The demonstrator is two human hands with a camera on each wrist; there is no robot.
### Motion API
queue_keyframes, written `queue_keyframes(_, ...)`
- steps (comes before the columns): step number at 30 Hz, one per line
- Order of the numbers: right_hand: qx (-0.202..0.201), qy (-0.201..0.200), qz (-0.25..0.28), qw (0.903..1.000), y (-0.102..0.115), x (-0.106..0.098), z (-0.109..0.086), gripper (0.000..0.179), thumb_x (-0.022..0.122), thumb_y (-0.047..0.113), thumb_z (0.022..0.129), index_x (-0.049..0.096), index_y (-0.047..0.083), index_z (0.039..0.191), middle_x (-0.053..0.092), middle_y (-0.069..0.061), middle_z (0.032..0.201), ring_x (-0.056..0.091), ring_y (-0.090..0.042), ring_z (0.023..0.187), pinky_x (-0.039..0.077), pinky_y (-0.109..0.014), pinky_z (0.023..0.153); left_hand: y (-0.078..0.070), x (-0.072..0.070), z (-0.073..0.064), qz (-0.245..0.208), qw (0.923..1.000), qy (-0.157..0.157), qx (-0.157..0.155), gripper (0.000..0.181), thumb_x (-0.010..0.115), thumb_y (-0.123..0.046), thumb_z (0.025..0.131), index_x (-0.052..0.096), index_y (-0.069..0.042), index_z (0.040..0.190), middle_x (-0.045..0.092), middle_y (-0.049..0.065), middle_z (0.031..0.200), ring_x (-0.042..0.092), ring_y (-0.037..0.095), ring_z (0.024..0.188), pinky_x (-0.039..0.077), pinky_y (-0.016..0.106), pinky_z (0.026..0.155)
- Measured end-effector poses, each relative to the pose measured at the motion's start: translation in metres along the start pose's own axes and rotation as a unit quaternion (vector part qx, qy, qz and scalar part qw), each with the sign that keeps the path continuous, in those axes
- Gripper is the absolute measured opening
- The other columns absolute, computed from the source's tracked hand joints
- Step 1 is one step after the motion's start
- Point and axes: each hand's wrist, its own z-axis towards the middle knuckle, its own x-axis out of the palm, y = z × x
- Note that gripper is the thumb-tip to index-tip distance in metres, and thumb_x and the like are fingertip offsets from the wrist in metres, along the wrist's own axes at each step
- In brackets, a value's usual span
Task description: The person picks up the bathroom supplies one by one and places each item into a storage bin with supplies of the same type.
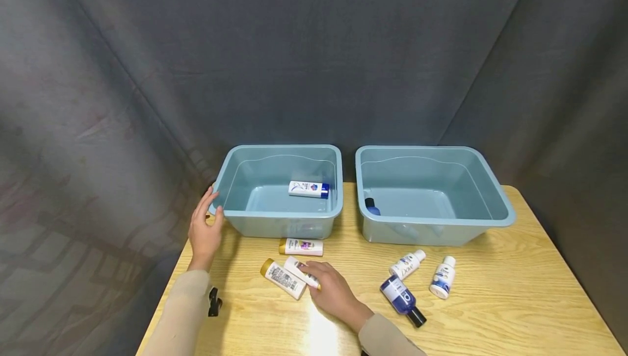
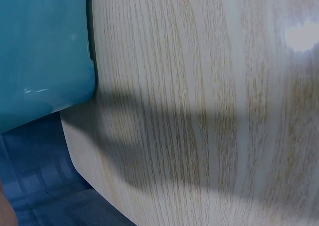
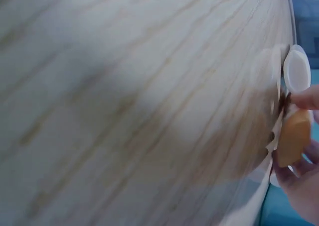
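My right hand point(image 1: 333, 290) grips a white shampoo bottle point(image 1: 294, 265) lying on the table, fingers over its middle. In the right wrist view the thumb and fingers are around its gold cap point(image 3: 294, 139). Right beside it lies another white bottle point(image 1: 283, 279) with a gold cap, label side up. A third gold-capped bottle point(image 1: 304, 247) lies against the front of the left blue tub point(image 1: 279, 214). My left hand point(image 1: 205, 233) touches that tub's left rim with extended fingers. Inside the tub is a white bottle point(image 1: 306, 189) with a blue cap.
To the right stands a second blue tub point(image 1: 432, 221) with a dark blue bottle point(image 1: 372, 207) in it. In front lie two white Dove bottles point(image 1: 408, 265) and a blue bottle point(image 1: 399, 294) with a black cap. A grey curtain point(image 1: 314, 61) hangs behind the wooden table point(image 1: 515, 301).
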Motion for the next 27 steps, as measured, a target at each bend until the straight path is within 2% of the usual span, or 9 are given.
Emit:
queue_keyframes(4, 0.009, -0.015, 0.016, 0.9997, 0.001, -0.002, -0.001, 0.048, 0.073, 0.006, 0.087, 0.069, 0.017, 0.134, 0.066, -0.007, 0.140, 0.062, -0.027, 0.127, 0.053, -0.048, 0.104, -0.002, 0.001, 0.000, -0.011, 0.9998, -0.011, 0.008, 0.041, 0.058, -0.010, 0.102, 0.063, -0.014, 0.143, 0.049, 0.000, 0.160, 0.045, 0.033, 0.147, 0.038, 0.028, 0.100)
queue_keyframes(5, 0.010, -0.018, 0.021, 0.9996, 0.001, -0.003, -0.001, 0.047, 0.073, 0.006, 0.087, 0.070, 0.016, 0.133, 0.066, -0.007, 0.140, 0.062, -0.027, 0.127, 0.053, -0.048, 0.105, -0.003, 0.001, 0.000, -0.012, 0.9998, -0.013, 0.009, 0.041, 0.058, -0.009, 0.102, 0.063, -0.013, 0.142, 0.050, 0.001, 0.160, 0.046, 0.033, 0.146, 0.037, 0.027, 0.097)
queue_keyframes(9, 0.017, -0.026, 0.046, 0.9985, 0.004, -0.007, -0.001, 0.041, 0.072, 0.009, 0.089, 0.072, 0.015, 0.130, 0.067, -0.008, 0.139, 0.061, -0.027, 0.128, 0.050, -0.049, 0.108, -0.002, 0.002, 0.000, -0.016, 0.9998, -0.013, 0.007, 0.041, 0.058, -0.009, 0.102, 0.063, -0.012, 0.142, 0.050, 0.002, 0.160, 0.045, 0.033, 0.147, 0.039, 0.041, 0.103)
queue_keyframes(11, 0.020, -0.030, 0.058, 0.9977, 0.005, -0.008, -0.001, 0.038, 0.072, 0.010, 0.090, 0.073, 0.015, 0.127, 0.068, -0.008, 0.138, 0.062, -0.028, 0.127, 0.050, -0.049, 0.109, -0.001, 0.002, 0.001, -0.015, 0.9998, -0.014, 0.004, 0.041, 0.059, -0.008, 0.101, 0.063, -0.013, 0.142, 0.050, 0.000, 0.160, 0.044, 0.031, 0.148, 0.039, 0.043, 0.105)
queue_keyframes(18, 0.022, -0.045, 0.072, 0.9961, 0.006, -0.012, 0.001, 0.033, 0.073, 0.012, 0.090, 0.075, 0.018, 0.122, 0.070, -0.004, 0.135, 0.063, -0.024, 0.125, 0.050, -0.046, 0.108, 0.000, 0.003, 0.002, -0.027, 0.9995, -0.016, -0.001, 0.041, 0.057, -0.008, 0.102, 0.063, -0.014, 0.142, 0.049, -0.003, 0.161, 0.048, 0.027, 0.143, 0.033, 0.014, 0.092)
queue_keyframes(27, -0.007, -0.073, 0.090, 0.9932, 0.013, -0.021, -0.004, 0.034, 0.074, 0.009, 0.088, 0.076, 0.017, 0.120, 0.071, -0.002, 0.133, 0.065, -0.022, 0.124, 0.052, -0.044, 0.107, 0.000, 0.003, 0.001, -0.029, 0.9995, -0.010, -0.006, 0.041, 0.057, -0.008, 0.103, 0.062, -0.013, 0.143, 0.048, -0.002, 0.161, 0.048, 0.026, 0.142, 0.032, 0.012, 0.091)
